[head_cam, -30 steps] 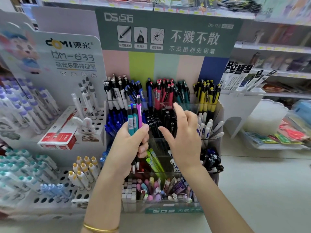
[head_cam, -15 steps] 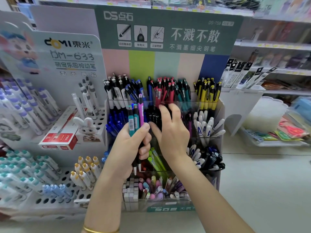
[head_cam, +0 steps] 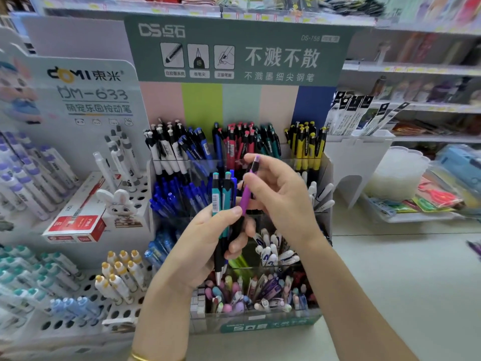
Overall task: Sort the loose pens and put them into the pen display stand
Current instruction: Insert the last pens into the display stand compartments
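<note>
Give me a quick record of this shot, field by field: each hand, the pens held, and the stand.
left hand: grips a bundle that includes two teal pens, tips down
right hand: pinches the purple pen near its top end
purple pen: tilted, lower end beside the left thumb
display stand: clear tiers, just beyond both hands
top-tier pens: white, blue, red, teal and yellow groups

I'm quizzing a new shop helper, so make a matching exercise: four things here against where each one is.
Things:
1 purple pen
2 teal pens
3 yellow pens
4 red box

Places:
A back row of the stand, right end
B pinched by the right hand
C lying on the white rack, left
D gripped in the left hand

Pairs: 1-B; 2-D; 3-A; 4-C
</note>
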`<state>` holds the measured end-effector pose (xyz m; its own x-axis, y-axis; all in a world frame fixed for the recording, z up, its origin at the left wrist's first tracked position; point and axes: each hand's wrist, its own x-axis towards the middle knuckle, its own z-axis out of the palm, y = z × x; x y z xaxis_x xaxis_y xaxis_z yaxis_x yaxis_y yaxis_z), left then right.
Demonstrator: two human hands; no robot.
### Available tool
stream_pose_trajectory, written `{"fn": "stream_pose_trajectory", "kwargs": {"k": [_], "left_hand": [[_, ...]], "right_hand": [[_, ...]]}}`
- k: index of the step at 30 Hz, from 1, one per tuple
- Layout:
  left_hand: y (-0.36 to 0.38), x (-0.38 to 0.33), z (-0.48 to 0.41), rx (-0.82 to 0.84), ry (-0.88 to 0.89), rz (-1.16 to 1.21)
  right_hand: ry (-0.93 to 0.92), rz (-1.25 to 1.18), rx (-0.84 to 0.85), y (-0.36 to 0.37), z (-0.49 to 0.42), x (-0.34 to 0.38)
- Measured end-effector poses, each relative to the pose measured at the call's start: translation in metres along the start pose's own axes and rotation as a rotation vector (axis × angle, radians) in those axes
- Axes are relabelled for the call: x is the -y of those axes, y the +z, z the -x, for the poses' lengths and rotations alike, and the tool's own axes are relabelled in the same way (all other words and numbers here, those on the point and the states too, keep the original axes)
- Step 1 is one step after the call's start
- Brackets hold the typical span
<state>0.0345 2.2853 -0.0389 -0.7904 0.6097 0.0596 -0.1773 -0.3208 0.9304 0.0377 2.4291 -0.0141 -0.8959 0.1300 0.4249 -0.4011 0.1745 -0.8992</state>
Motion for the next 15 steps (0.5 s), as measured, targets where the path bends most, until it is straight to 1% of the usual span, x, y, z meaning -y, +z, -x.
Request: {"fn": "stream_pose_trajectory", "kwargs": {"k": [1, 2, 4, 5, 6, 7, 9, 13, 15], "left_hand": [[0.002, 0.0, -0.001, -0.014, -0.007, -0.027], [0.004, 0.001, -0.002, -0.047, -0.021, -0.058], [0.006, 0.002, -0.003, -0.114, -0.051, -0.105], [0.008, 0.002, -0.004, -0.131, -0.056, -0.116], [0.009, 0.002, -0.005, -0.142, -0.055, -0.121], [0.011, 0.002, -0.006, -0.151, -0.052, -0.114], [0.014, 0.003, -0.008, -0.16, -0.056, -0.069], [0.017, 0.006, -0.012, -0.142, -0.044, -0.006], [0.017, 0.008, -0.012, -0.143, -0.023, 0.012]], "right_hand": [[-0.025, 0.036, -0.013, -0.006, -0.001, 0.003], [-0.049, 0.038, -0.085, -0.015, -0.004, 0.006], [-0.077, -0.007, -0.305, -0.036, -0.013, 0.009], [-0.123, 0.056, -0.41, -0.045, -0.015, 0.009], [-0.178, 0.168, -0.476, -0.051, -0.017, 0.008], [-0.235, 0.297, -0.498, -0.054, -0.016, 0.005], [-0.309, 0.532, -0.476, -0.051, -0.012, -0.003], [-0.328, 0.772, -0.446, -0.041, -0.008, -0.021], [-0.342, 0.914, -0.393, -0.038, -0.008, -0.028]]}}
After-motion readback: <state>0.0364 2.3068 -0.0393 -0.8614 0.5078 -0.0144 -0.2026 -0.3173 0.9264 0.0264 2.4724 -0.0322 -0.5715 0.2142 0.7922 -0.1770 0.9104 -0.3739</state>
